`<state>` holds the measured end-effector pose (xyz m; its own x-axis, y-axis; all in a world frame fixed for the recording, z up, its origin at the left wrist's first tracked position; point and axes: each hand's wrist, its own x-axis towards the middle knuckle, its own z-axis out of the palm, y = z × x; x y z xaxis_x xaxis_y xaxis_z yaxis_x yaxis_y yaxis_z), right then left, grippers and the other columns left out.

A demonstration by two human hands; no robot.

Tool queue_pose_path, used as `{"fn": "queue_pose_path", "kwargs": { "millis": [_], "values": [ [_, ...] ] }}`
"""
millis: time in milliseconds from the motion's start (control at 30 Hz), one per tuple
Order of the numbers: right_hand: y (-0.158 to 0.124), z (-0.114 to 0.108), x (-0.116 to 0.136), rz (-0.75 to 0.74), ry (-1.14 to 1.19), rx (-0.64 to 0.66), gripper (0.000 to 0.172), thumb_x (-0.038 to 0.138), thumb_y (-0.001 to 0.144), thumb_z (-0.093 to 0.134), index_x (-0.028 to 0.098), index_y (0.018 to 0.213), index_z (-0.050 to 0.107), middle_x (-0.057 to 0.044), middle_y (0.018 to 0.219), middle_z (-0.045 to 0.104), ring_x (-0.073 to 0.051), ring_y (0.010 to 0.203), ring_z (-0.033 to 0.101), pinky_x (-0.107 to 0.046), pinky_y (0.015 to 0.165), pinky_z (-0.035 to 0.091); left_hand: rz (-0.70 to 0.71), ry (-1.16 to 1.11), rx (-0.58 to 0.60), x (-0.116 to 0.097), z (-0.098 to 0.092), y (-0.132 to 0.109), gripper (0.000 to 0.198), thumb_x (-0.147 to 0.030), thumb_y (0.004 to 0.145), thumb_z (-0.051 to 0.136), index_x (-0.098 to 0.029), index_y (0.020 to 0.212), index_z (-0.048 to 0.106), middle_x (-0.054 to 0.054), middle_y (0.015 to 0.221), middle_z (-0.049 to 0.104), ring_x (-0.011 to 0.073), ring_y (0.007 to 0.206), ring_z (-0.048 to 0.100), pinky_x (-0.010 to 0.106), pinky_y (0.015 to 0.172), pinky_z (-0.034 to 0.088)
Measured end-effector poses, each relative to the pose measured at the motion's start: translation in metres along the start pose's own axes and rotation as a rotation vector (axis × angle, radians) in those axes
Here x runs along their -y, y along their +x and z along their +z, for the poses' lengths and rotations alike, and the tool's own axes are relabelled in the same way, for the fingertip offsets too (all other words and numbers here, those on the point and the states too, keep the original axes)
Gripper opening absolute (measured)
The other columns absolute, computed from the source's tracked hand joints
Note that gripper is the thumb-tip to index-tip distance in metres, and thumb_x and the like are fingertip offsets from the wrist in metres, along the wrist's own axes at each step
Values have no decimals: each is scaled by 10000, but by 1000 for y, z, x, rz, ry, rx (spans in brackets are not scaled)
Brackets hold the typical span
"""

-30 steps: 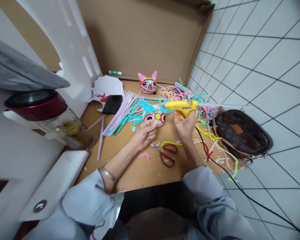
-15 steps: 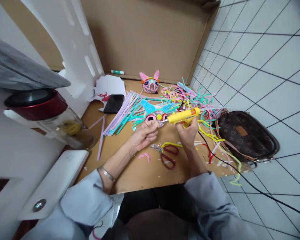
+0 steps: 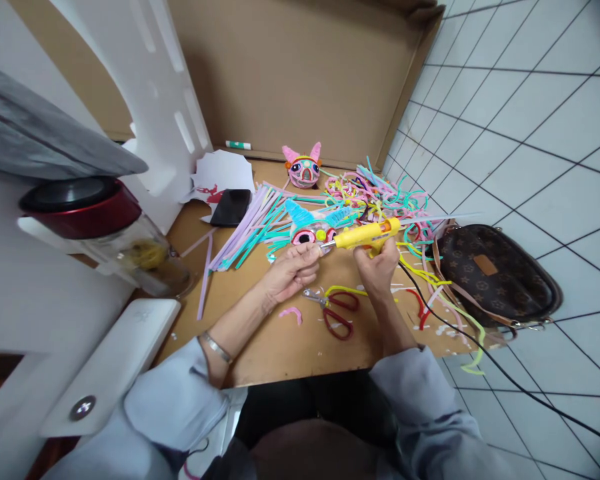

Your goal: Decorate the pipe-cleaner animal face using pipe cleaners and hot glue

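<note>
Left hand (image 3: 299, 270): we see fingers pinched together at the nozzle (image 3: 328, 246); on what, we can't tell.
Right hand (image 3: 380, 268): wrapped round the yellow glue gun (image 3: 364, 235).
Blue-eared figure (image 3: 314, 225): just behind the left hand; ears (image 3: 298, 214), eyes (image 3: 305, 237), yellow nose (image 3: 321, 235) on.
Pink-eared figure (image 3: 303, 173): farther back, more trimmed; we judge the blue one part-done, trim remaining.

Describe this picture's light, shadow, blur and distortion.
Head view: diffuse light on the tabletop, with shadow on the left of the cardboard; head view: the tiled wall darkens at top right; head view: the jar leans, likely wide-lens stretch; head view: the glue gun is clear in outline, but detail at the left hand is soft.
</note>
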<state>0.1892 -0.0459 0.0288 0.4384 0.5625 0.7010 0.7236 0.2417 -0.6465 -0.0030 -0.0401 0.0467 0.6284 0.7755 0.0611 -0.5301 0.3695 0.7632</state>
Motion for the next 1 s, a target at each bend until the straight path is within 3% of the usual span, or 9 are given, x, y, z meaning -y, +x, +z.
{"fn": "queue_pose_path", "kwargs": {
  "millis": [533,1000],
  "values": [
    [0,-5,7,55,-43,57,163,291,654,543,264,787,453,-18,765,571,-225,781,571,-389,772,520,2,-23,-27,1,-1,1,431,-341,626,927,-139,706,555,-126,501,273,-3,417,139,134,389,128],
    [0,-5,6,6,-84,58,143,326,681,530,274,777,437,-22,737,570,-234,760,584,-401,752,532,12,-2,-49,1,-1,1,447,-346,609,932,-140,705,547,-123,502,295,-4,420,149,133,394,125]
  ]
}}
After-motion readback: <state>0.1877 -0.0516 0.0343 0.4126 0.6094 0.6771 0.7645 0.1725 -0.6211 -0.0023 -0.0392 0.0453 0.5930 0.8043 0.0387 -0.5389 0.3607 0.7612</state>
